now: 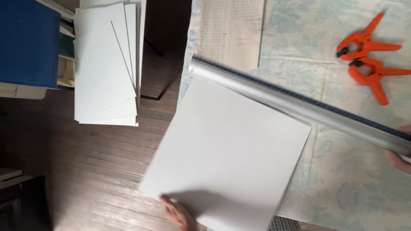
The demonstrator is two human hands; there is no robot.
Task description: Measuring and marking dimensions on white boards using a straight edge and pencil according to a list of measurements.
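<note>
One broad surface (342,188) fills the right side of the view, covered with a pale cloth printed in faded blue flowers; its left edge overhangs a dark wooden floor (85,171); on the cloth lies a large white sheet of board (227,154), turned at an angle, its lower left corner jutting out past the edge of the surface and over the floor; a long metal straightedge (299,105) runs slantwise from upper left to the right edge of the frame, just above the upper edge of the board and close beside it, blurred along its length; a stack of similar white boards (107,64) stands apart at upper left, fanned unevenly; beside that stack, at the far left, sits a blue cover (28,42) on top of some pale boxes; a tan sheet with faint handwriting (233,30) lies at the top of the cloth; two orange spring clamps (368,57) rest together at upper right, well apart from the board; the left hand (177,214) touches the board's lower left corner, fingers at its edge, though how firm the grip is I cannot tell; the right hand (400,154), mostly out of frame, has its grip closed around the straightedge's right end, fingers showing above and below the bar.
</note>
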